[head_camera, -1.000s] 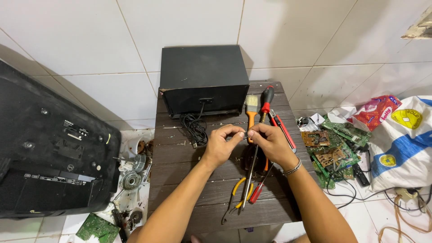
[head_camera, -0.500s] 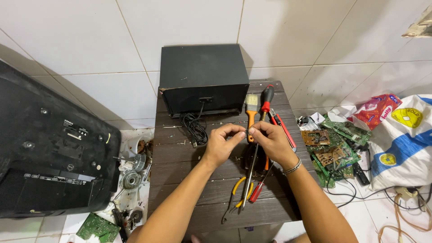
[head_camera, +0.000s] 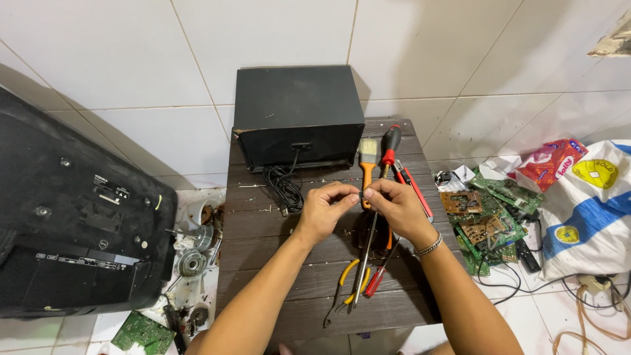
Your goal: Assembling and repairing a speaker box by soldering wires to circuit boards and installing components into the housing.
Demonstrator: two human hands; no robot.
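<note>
My left hand [head_camera: 326, 209] and my right hand [head_camera: 393, 202] meet fingertip to fingertip over the middle of a dark wooden table [head_camera: 263, 263]. Together they pinch a small dark part [head_camera: 361, 195], too small to identify. Under the hands lie a paintbrush with an orange handle [head_camera: 368, 162], a red and black screwdriver [head_camera: 389, 148], yellow-handled pliers [head_camera: 343, 289] and a small red screwdriver [head_camera: 374, 281]. A black box [head_camera: 297, 113] with a coiled black cable [head_camera: 284, 185] stands at the table's far edge.
A large black flat-screen back panel [head_camera: 72, 217] leans at the left. Green circuit boards [head_camera: 483, 213], plastic bags [head_camera: 585, 210] and cables [head_camera: 591, 289] crowd the tiled floor at the right. Motor parts [head_camera: 192, 256] and another circuit board [head_camera: 141, 332] lie on the floor left of the table.
Both hands stay joined over the table; they have shifted very slightly, fingers working at the small part. The tools and the box have not moved.
</note>
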